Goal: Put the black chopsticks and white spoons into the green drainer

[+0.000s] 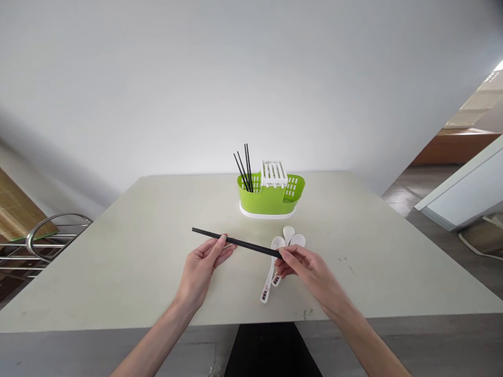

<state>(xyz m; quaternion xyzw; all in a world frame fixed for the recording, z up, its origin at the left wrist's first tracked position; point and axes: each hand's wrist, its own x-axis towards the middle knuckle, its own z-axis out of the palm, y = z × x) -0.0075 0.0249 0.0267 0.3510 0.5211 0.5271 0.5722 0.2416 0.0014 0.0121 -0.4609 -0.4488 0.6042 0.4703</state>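
A pair of black chopsticks [251,245] lies side by side across both hands, above the front half of the table. My left hand [206,264] pinches them left of their middle, thumb on top. At their right end, my right hand [304,267] grips them between thumb and fingers. Below and behind the right hand lie several white spoons [268,277], partly hidden by that hand. Farther back stands a green utensil holder [263,201] with a white base and a white slotted rack [274,173]. Several black chopsticks [247,165] lean upright in its left compartment.
The pale table [149,251] reaches back to a white wall [188,84]. A metal rack [43,246] with a wooden board [23,209] stands off the left edge. On the right are a doorway and a white panel [467,183].
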